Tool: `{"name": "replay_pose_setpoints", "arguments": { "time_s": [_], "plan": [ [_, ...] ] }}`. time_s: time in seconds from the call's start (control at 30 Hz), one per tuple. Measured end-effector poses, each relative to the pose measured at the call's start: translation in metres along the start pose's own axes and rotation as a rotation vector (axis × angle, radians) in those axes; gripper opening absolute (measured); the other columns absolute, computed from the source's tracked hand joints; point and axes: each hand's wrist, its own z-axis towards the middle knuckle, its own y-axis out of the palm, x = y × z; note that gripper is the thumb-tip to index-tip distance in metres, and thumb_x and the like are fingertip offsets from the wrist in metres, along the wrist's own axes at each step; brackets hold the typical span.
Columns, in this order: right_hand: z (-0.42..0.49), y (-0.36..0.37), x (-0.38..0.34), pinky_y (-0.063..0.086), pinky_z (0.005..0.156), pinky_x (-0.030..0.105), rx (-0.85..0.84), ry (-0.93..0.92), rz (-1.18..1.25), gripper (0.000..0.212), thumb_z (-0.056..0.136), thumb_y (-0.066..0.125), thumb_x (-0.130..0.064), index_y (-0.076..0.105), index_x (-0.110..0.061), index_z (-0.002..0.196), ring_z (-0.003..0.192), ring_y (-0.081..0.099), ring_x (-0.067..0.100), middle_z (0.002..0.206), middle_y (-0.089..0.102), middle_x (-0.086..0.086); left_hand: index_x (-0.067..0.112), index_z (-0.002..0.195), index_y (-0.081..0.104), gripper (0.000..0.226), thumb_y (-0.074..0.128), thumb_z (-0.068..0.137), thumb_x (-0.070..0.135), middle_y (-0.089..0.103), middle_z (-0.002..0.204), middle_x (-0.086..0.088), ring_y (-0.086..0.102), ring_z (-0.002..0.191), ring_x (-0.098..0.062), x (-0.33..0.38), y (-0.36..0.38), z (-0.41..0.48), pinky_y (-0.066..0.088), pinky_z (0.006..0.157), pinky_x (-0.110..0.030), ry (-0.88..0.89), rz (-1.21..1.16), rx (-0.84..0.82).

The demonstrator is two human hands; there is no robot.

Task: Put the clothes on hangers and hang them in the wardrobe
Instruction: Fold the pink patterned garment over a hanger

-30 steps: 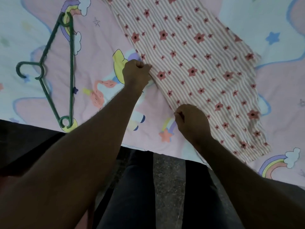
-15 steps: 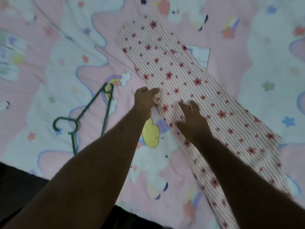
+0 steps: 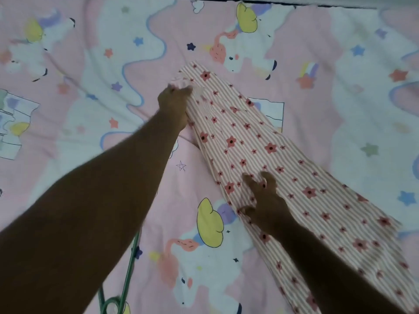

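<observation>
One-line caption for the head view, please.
Left hand grips striped floral garment's far end; right hand presses it flat on bedsheet.

place: home bedroom | evidence: unicorn-print bedsheet (image 3: 294, 155) covering bed

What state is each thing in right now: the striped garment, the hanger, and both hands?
Pink-striped fabric garment with red flowers: lying folded lengthwise on the bedsheet, not on a hanger.
Green plastic hanger: lying on the bedsheet at the lower left, mostly hidden under the left arm, untouched.
Left hand: grips the garment's far end.
Right hand: fingers spread, presses flat on the garment.
Pink cartoon-print bedsheet: spread out, slightly wrinkled.
</observation>
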Motion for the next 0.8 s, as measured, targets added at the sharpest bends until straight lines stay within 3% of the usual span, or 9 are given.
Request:
{"name": "replay_pose_setpoints", "arguments": {
  "time_s": [0.07,0.17,0.23,0.33,0.43,0.53,0.6,0.67,0.8],
  "plan": [
    [-0.002,-0.020,-0.003,0.044,0.102,0.034,-0.054,0.031,0.203,0.075,0.087,0.072,-0.028,0.033,-0.027,0.150,0.121,0.053,0.026,0.157,0.015,0.008,0.013,0.100,0.055,0.018,0.064,0.089,0.002,0.063,0.092,0.000,0.061,0.078,-0.009,0.010,0.017,-0.032,0.056,0.069,-0.023,0.242,0.178,-0.087],
    [-0.019,-0.053,-0.005,0.050,0.077,0.032,0.011,0.151,1.106,0.027,0.096,0.057,-0.026,0.059,-0.019,0.122,0.094,0.068,0.017,0.122,0.062,0.008,0.015,0.098,0.063,0.022,0.068,0.084,-0.002,0.066,0.093,0.006,0.062,0.082,0.002,-0.008,0.034,-0.114,0.053,0.075,-0.019,0.582,0.422,-0.286],
    [-0.040,-0.073,0.011,0.051,0.081,0.039,0.062,0.223,1.594,0.052,0.095,0.042,-0.055,0.059,-0.015,0.124,0.100,0.069,0.024,0.121,0.066,0.010,0.011,0.097,0.066,0.024,0.064,0.081,-0.006,0.064,0.088,0.009,0.058,0.081,0.008,-0.054,0.024,-0.168,0.044,0.075,-0.009,0.661,0.505,-0.454],
    [-0.080,-0.078,0.040,0.036,0.106,0.064,0.004,0.152,2.080,0.096,0.082,0.038,-0.083,0.044,-0.012,0.146,0.132,0.048,0.040,0.147,0.047,0.017,0.016,0.097,0.066,0.023,0.057,0.078,0.007,0.067,0.098,0.002,0.059,0.096,-0.011,-0.142,-0.006,-0.224,0.044,0.088,-0.022,0.751,0.717,-0.557],
    [-0.104,-0.053,0.062,0.031,0.109,0.066,0.035,0.119,2.165,0.086,0.089,0.028,-0.074,0.037,-0.015,0.150,0.138,0.039,0.041,0.153,0.039,0.016,0.018,0.091,0.065,0.031,0.058,0.068,-0.001,0.069,0.098,-0.007,0.060,0.100,-0.023,-0.198,-0.021,-0.243,0.047,0.088,-0.040,0.820,0.838,-0.545],
    [-0.120,-0.025,0.083,0.027,0.112,0.064,0.094,0.265,2.090,0.081,0.091,0.038,-0.065,0.029,-0.014,0.153,0.141,0.036,0.040,0.154,0.036,0.017,0.010,0.083,0.070,0.025,0.057,0.066,-0.003,0.067,0.100,-0.012,0.056,0.105,-0.026,-0.227,-0.030,-0.262,0.045,0.091,-0.038,0.789,0.940,-0.434],
    [-0.126,-0.013,0.092,0.049,0.098,0.055,0.150,0.513,1.959,0.071,0.087,0.058,-0.046,0.042,-0.011,0.146,0.122,0.059,0.032,0.135,0.060,0.013,0.007,0.090,0.069,0.025,0.058,0.071,-0.005,0.062,0.110,-0.013,0.051,0.113,-0.028,-0.240,-0.035,-0.272,0.036,0.101,-0.031,0.714,1.007,-0.339],
    [-0.128,-0.002,0.103,0.060,0.070,0.044,0.240,0.661,1.793,0.038,0.092,0.060,-0.025,0.058,-0.013,0.128,0.087,0.072,0.022,0.098,0.075,0.005,0.005,0.100,0.066,0.025,0.054,0.078,0.000,0.058,0.115,-0.015,0.047,0.115,-0.028,-0.242,-0.037,-0.284,0.031,0.103,-0.024,0.628,1.040,-0.286],
    [-0.129,-0.005,0.106,0.057,0.058,0.036,0.293,0.640,1.603,0.017,0.100,0.053,-0.020,0.061,-0.019,0.115,0.073,0.071,0.018,0.092,0.071,0.005,0.016,0.096,0.059,0.012,0.058,0.085,0.011,0.066,0.096,-0.004,0.062,0.086,-0.016,-0.228,-0.020,-0.298,0.052,0.082,-0.032,0.114,0.785,-0.079]
  ]
}}
